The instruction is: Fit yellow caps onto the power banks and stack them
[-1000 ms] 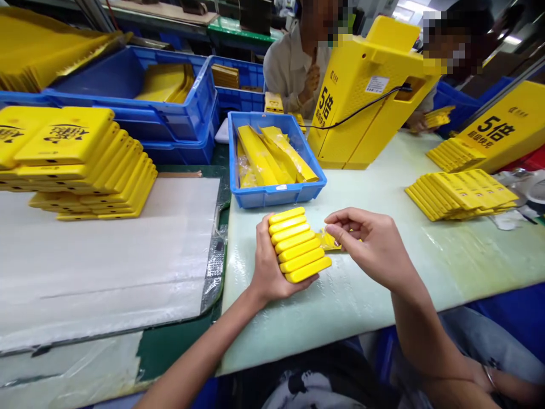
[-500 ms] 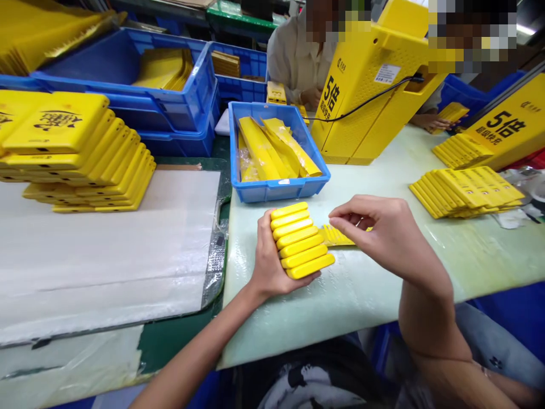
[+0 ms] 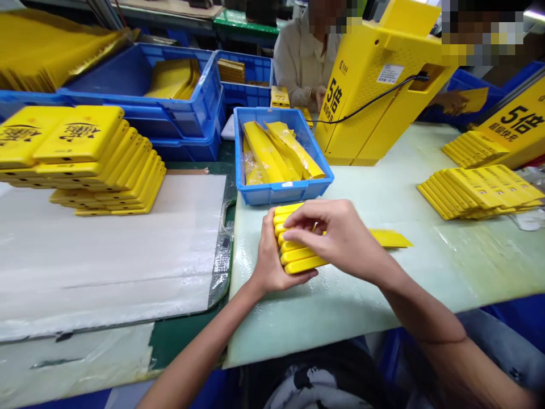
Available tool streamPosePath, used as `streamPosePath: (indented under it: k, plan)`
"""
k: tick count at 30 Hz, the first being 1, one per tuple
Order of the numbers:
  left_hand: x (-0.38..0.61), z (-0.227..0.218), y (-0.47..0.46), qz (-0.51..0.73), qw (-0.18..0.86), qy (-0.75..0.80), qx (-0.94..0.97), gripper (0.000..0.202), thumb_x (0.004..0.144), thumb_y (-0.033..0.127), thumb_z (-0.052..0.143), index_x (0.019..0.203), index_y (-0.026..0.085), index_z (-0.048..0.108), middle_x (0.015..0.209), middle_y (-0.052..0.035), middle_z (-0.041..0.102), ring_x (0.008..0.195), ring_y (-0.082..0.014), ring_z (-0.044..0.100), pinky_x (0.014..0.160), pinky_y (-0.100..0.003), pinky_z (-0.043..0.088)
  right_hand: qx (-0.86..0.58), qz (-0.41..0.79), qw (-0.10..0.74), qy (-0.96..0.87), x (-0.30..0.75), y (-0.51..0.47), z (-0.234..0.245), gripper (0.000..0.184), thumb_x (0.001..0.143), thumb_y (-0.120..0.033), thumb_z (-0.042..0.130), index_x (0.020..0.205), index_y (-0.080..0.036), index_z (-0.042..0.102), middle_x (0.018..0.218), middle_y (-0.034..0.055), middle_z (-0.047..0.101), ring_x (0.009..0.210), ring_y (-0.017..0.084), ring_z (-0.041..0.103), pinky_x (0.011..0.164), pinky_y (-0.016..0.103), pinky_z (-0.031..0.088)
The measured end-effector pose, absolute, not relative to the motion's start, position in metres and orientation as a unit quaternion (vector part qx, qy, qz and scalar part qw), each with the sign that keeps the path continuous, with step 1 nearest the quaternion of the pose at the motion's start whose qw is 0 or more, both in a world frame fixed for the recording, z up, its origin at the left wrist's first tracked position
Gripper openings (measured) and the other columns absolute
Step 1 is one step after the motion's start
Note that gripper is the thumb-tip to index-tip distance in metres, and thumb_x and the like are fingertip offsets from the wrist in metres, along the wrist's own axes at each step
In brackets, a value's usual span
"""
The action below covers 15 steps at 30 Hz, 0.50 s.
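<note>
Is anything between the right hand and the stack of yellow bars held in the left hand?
Nothing visible: the fingers of the right hand rest directly on the stack of yellow bars, which sits against the left hand.

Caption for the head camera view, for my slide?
Left hand holds stacked yellow plastic cases; right hand rests on them.

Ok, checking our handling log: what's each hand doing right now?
Left hand: closed, holding a stack of yellow cases.
Right hand: closed, fingers gripping the same stack from above.
</note>
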<state>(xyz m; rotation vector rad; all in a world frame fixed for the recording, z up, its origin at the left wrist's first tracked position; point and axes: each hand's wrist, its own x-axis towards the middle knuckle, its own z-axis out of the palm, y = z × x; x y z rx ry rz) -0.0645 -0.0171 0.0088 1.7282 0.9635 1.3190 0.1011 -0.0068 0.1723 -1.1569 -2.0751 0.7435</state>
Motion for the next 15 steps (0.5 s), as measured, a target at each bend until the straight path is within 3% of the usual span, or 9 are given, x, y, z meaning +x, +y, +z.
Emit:
streamPosePath:
  k: [5,8,11,15]
  plan:
    - [-0.066,0.007,-0.016,0.511,0.364,0.383,0.678,0.142,0.066,0.065,0.104,0.174,0.029,0.020,0.163,-0.0187,0.050,0.150,-0.0464,0.060,0.129,-0.072,0.051,-0.520,0.191,0.206,-0.806,0.104,0.004,0.180,0.025,0.090,-0.001,0.077,0.071,-0.017,0.076,0.072,0.0035,0.077,0.066,0.016,0.064,0.066,0.032,0.041]
    - [-0.066,0.008,-0.015,0.519,0.353,0.371,0.684,0.142,0.067,0.070,0.102,0.175,0.031,0.020,0.163,-0.0188,0.050,0.152,-0.0472,0.058,0.131,-0.074,0.048,-0.568,0.151,0.238,-0.773,0.125,0.011,0.185,0.024,0.089,-0.002,0.074,0.070,-0.017,0.075,0.070,0.0028,0.075,0.065,0.017,0.063,0.066,0.032,0.043]
    - [-0.065,0.007,-0.014,0.531,0.339,0.362,0.687,0.140,0.068,0.070,0.102,0.175,0.030,0.020,0.164,-0.0192,0.048,0.154,-0.0472,0.056,0.131,-0.073,0.048,-0.526,0.211,0.315,-0.762,0.130,0.008,0.182,0.014,0.094,-0.011,0.076,0.083,-0.018,0.081,0.078,0.0025,0.078,0.071,0.018,0.068,0.069,0.031,0.050]
    - [-0.064,0.004,-0.015,0.526,0.346,0.374,0.681,0.142,0.068,0.067,0.102,0.176,0.027,0.018,0.167,-0.0212,0.045,0.156,-0.0483,0.054,0.131,-0.073,0.047,-0.480,0.253,0.264,-0.797,0.124,-0.001,0.171,0.009,0.093,-0.011,0.079,0.090,-0.019,0.080,0.084,0.0024,0.080,0.075,0.018,0.069,0.072,0.031,0.050]
